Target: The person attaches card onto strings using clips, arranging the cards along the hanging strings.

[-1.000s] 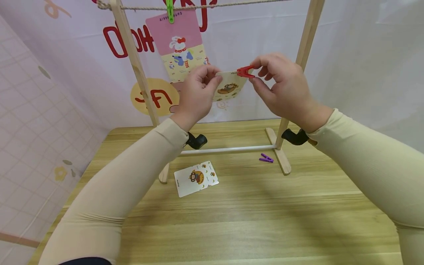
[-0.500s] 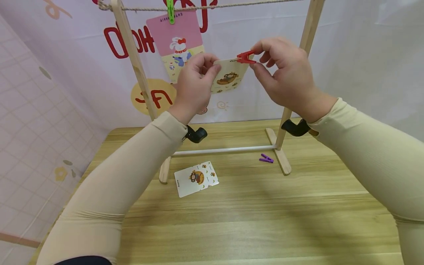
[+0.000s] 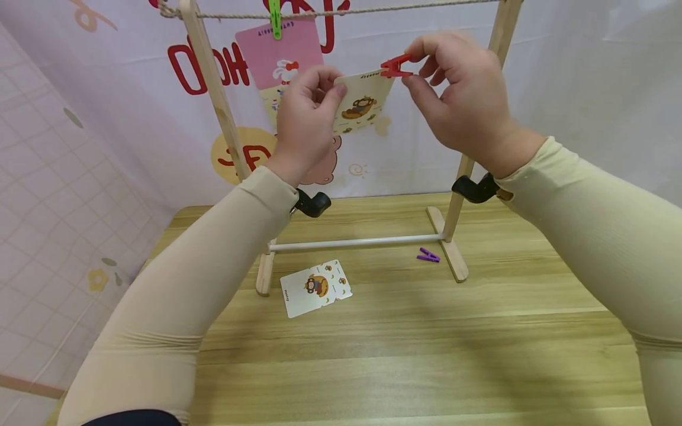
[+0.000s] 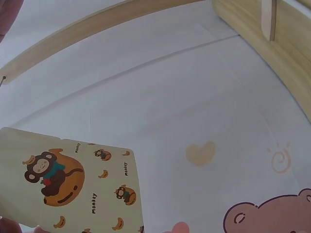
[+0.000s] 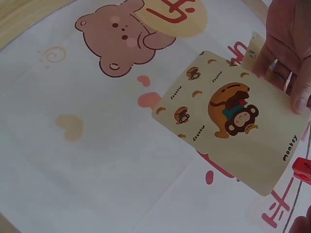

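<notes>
In the head view my left hand (image 3: 306, 121) pinches a cream monkey card (image 3: 366, 100) by its upper left corner, thumb in front. My right hand (image 3: 466, 94) pinches the handles of a red clothespin (image 3: 396, 66) between thumb and index finger. The clothespin's tips are right at the card's top edge, near the right corner. Both hands are raised below the rope (image 3: 383, 9). In the right wrist view, the card (image 5: 243, 126) shows its monkey and banana print, with the clothespin (image 5: 302, 169) beside the edge reading "monkey".
A pink and yellow rabbit card (image 3: 282, 50) hangs from the rope by a green clothespin (image 3: 275, 21), partly behind my left hand. On the table (image 3: 394, 355) lie another monkey card (image 3: 314, 289) and a purple clothespin (image 3: 428, 255). A wooden frame (image 3: 213, 89) carries the rope.
Both hands have risen toward the rope, bringing the monkey card and red clothespin up with them. The card and purple clothespin on the table have stayed put.
</notes>
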`<state>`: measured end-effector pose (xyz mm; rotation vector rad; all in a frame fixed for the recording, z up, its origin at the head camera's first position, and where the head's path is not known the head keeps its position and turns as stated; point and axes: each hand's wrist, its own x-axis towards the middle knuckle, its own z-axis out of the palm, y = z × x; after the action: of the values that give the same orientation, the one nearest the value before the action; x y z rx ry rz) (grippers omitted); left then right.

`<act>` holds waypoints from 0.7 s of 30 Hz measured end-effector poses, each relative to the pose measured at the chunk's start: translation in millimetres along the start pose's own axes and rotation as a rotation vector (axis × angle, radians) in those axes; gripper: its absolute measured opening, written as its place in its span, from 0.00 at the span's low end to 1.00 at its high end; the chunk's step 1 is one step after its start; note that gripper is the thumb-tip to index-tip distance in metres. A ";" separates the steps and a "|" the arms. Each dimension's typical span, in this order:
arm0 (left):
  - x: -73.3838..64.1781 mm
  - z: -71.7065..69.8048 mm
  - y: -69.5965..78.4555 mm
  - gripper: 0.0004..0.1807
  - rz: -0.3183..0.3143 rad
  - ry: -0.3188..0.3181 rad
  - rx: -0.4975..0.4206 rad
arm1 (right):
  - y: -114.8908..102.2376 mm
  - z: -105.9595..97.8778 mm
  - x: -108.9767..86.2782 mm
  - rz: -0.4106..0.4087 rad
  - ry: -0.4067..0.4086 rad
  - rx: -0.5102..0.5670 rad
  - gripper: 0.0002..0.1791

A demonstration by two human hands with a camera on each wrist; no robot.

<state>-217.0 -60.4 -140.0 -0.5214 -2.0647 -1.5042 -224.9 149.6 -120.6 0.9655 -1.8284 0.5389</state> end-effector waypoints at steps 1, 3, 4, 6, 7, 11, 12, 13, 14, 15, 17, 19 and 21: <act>0.9 -0.3 0.7 0.05 -0.005 0.003 -0.001 | 0.0 0.1 1.9 0.000 0.003 -0.001 0.14; 3.0 -1.0 1.2 0.05 -0.016 0.004 -0.016 | -0.3 0.0 6.1 0.000 0.010 -0.007 0.14; 3.8 -1.4 1.4 0.05 -0.017 0.005 -0.018 | -0.7 -0.2 8.4 -0.001 0.012 -0.013 0.14; 5.3 -2.3 1.8 0.05 -0.018 0.009 -0.027 | -1.7 -0.6 13.3 0.000 0.015 -0.016 0.14; 6.1 -2.8 1.8 0.05 -0.018 0.011 -0.033 | -2.4 -0.8 16.1 0.005 0.015 -0.020 0.15; 8.0 -4.0 2.8 0.06 -0.015 0.030 -0.029 | -7.3 -2.9 26.0 0.058 -0.015 -0.049 0.15; 8.2 -4.2 3.2 0.06 -0.012 0.034 -0.022 | -9.1 -3.3 28.2 0.078 -0.026 -0.058 0.15; 8.5 -4.3 3.6 0.07 -0.011 0.038 -0.016 | -10.8 -3.7 30.5 0.101 -0.037 -0.065 0.15; 8.9 -4.3 3.9 0.07 -0.012 0.041 -0.016 | -12.4 -4.1 32.6 0.118 -0.050 -0.073 0.15; 9.3 -4.4 4.1 0.07 -0.007 0.045 -0.011 | -13.3 -4.3 34.8 0.120 -0.058 -0.084 0.16; 10.2 -4.5 4.1 0.07 0.004 0.054 -0.006 | -14.8 -4.0 39.1 0.149 -0.070 -0.100 0.17; 11.8 -4.5 3.4 0.06 0.004 0.062 -0.012 | -14.0 -3.5 42.9 0.163 -0.078 -0.118 0.18; 13.4 -4.5 2.5 0.06 0.005 0.071 -0.011 | -12.0 -2.4 46.0 0.178 -0.085 -0.138 0.18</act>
<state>-225.2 -63.9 -128.8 -0.4697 -2.0005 -1.5097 -224.2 126.7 -78.9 0.7472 -2.0129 0.4786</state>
